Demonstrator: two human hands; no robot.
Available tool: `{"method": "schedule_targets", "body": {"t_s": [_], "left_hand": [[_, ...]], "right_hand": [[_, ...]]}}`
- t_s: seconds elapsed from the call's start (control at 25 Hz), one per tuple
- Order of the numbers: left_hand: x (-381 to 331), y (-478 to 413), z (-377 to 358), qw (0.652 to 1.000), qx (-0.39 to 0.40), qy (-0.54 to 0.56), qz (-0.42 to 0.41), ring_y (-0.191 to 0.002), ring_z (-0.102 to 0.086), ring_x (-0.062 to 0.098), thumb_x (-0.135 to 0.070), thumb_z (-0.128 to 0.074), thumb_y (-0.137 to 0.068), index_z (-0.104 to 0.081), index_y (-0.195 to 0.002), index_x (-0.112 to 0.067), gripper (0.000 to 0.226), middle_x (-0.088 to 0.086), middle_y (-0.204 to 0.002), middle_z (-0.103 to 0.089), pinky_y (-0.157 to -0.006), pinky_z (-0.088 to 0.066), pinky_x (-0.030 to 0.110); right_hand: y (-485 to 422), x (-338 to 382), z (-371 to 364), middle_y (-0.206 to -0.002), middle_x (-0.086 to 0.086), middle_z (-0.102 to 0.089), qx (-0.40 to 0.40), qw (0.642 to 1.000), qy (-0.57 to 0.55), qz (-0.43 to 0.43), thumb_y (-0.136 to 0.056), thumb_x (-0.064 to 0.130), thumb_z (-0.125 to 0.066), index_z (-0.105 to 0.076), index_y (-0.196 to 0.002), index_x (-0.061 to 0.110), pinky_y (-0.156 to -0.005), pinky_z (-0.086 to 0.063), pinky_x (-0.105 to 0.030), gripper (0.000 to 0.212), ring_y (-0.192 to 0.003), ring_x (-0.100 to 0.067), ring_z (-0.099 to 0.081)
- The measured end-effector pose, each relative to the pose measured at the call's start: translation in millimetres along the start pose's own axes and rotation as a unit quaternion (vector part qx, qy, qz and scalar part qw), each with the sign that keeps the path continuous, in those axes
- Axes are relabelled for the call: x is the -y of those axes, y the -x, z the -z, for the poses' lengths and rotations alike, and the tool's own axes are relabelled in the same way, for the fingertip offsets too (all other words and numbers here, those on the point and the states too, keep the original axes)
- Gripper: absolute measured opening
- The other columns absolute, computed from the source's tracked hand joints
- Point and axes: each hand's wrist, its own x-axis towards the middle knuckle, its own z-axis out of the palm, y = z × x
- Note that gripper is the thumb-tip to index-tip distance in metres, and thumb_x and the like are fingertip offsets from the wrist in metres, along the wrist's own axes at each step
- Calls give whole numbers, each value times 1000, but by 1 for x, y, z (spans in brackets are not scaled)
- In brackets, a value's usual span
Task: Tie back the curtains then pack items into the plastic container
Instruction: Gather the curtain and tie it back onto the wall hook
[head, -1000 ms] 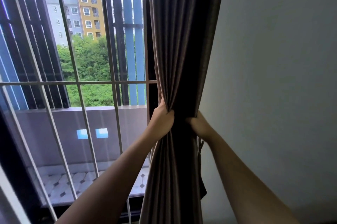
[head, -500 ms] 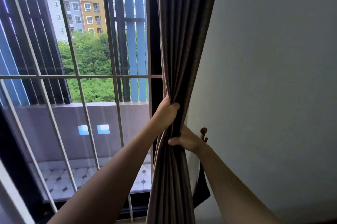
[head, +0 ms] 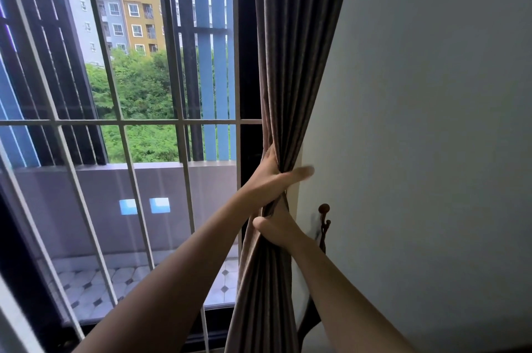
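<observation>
A grey-brown curtain [head: 290,65] hangs bunched into a narrow column at the window's right edge, against the wall. My left hand [head: 270,180] grips the bunch from the window side, thumb stretched across the folds toward the wall. Just below it, my right hand [head: 276,229] clasps the same bunch from the wall side. A dark wooden tieback hook [head: 324,213] sticks out of the wall right beside my right wrist, and a dark strap [head: 309,321] hangs down under it. No plastic container is in view.
A window with white metal bars [head: 123,122] fills the left half, with a balcony, trees and apartment blocks outside. A plain pale wall [head: 431,122] fills the right half.
The curtain has been gathered tighter toward the wall, uncovering the hook. My right hand dropped below my left hand on the bunch, and my left thumb now reaches across the folds.
</observation>
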Motion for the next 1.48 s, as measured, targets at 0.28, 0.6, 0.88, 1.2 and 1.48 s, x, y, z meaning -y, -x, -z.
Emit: {"method": "schedule_targets", "body": {"t_s": [0.28,0.6,0.88,1.2,1.48], "left_hand": [[31,7,3,980,-37,188,47,-129,-43,31,-83,-45,-68,-45,-137,-21,93,15,-138,-46,-108,-37,50],[64,13,-13,999,-9,-34,41,-134,-35,29,-93,-50,-47,-13,-148,-33,124,0,-144,-37,-112,-29,51],[50,10,-9,997,34,-62,40,-131,-32,22,-86,-56,-46,-33,-140,-26,114,-7,-130,-39,-113,-28,50],[62,5,-7,998,26,63,-10,-104,-59,-5,-78,-73,-40,-34,-139,-11,126,-9,-118,-57,-88,-49,14],[61,3,-10,992,-60,109,24,-84,-69,7,-33,-80,-62,-64,-96,-21,39,-10,-83,-74,-78,-54,24]], "right_hand": [[16,-4,0,-128,-5,-48,-41,997,-58,16,-73,12,-47,-30,-142,11,-107,-41,-29,71,-123,-13,-47],[30,-17,3,-136,3,-48,-22,990,-129,59,-79,-4,-57,-33,-141,16,-105,-41,-25,69,-132,-4,-40],[27,-30,6,-129,1,-51,21,982,-183,45,-61,-1,-45,-40,-133,20,-97,-43,-19,76,-129,-9,-44],[34,-38,12,-100,-2,-57,41,987,-153,-4,-62,19,-45,-45,-116,27,-74,-47,-17,54,-92,-10,-55],[34,-53,-20,-125,0,-51,-115,965,-226,64,-73,6,-55,-17,-135,8,-99,-45,-26,73,-116,0,-53]]}}
